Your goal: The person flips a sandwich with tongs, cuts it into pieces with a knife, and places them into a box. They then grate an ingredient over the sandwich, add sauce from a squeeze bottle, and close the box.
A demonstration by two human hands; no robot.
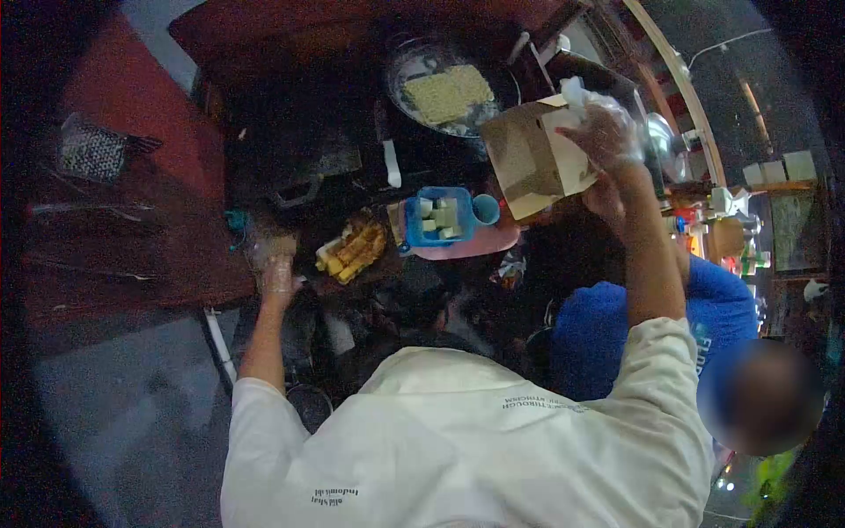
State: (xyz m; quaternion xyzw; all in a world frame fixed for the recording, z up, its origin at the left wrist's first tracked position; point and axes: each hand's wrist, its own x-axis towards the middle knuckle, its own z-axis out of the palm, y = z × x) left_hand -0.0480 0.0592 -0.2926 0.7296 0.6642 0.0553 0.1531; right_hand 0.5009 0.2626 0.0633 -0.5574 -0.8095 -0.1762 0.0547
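Note:
My right hand [607, 132], with loose clear plastic over it, is above an opened brown carton [528, 158]; smearing hides whether its fingers grip the plastic or the flap. Just below it, a co-worker's hand [603, 198] is at the carton's near edge. On the left, my left hand [278, 268] is low over the dark counter, its fingers blurred under a clear sheen. Nearest to it are browned, fried-looking food pieces [352, 253]. A blue container [437, 216] with white blocks stands beside a light blue cup [485, 209] on a pink board [480, 242].
A round pan [414, 66] holds a noodle-like slab [449, 94]; its white handle [392, 164] points toward me. A perforated metal item [91, 150] is at far left. At right, close beside me, is a co-worker in a blue shirt [594, 326].

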